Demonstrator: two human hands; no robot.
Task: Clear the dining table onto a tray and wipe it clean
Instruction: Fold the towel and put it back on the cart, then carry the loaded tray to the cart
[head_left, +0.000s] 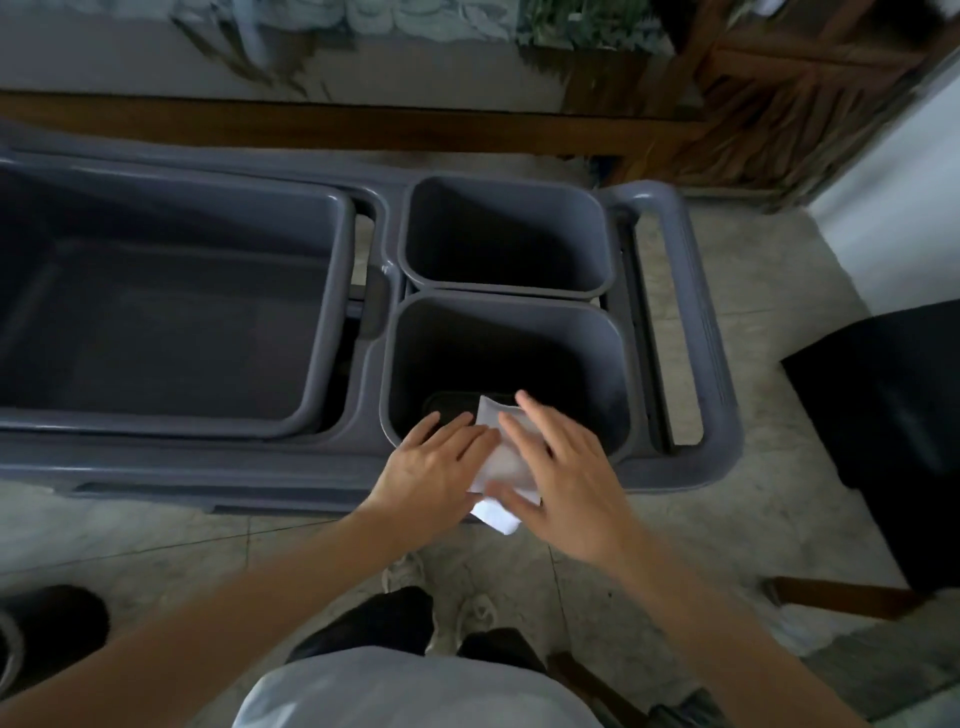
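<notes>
A white paper napkin (505, 470) is pressed between my two hands over the near rim of the nearer small grey bin (618, 364) on a grey service cart (291, 467). My left hand (436, 462) lies on the napkin's left side with fingers extended. Over its right side rests my right hand (563, 462), fingers spread, thumb under the lower edge. Part of the napkin hangs over the bin's dark opening. Whether either hand truly grips it is hard to tell; both touch it.
A second small grey bin (504, 234) sits behind the first. A large grey tub (171, 306) fills the cart's left part. The cart handle (691, 312) is at the right. A dark chair (893, 426) stands to the right on the tiled floor.
</notes>
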